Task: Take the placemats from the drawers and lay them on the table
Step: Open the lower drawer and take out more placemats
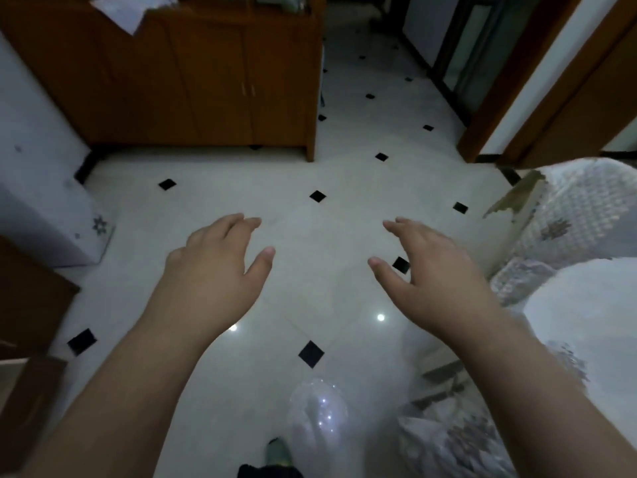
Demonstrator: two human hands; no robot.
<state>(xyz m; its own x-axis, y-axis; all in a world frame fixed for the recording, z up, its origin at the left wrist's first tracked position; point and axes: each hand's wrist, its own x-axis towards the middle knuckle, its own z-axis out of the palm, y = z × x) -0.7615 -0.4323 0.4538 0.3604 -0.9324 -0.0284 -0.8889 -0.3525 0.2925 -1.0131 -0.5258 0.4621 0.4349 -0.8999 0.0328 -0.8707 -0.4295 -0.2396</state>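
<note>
My left hand [217, 267] and my right hand [434, 263] are held out in front of me over the white tiled floor [327, 222], palms down, fingers apart and slightly curled. Neither hand holds anything. No placemat, drawer or table top shows clearly in this view. A brown wooden cabinet [193, 81] with closed double doors and small handles stands ahead on the left.
A white appliance [38, 188] stands at the left, dark wooden furniture [27, 305] below it. At the right is furniture under a white patterned cover [579, 215]. A clear plastic bag [320, 415] lies near my feet. A corridor [365, 63] opens ahead beside a brown door frame [517, 77].
</note>
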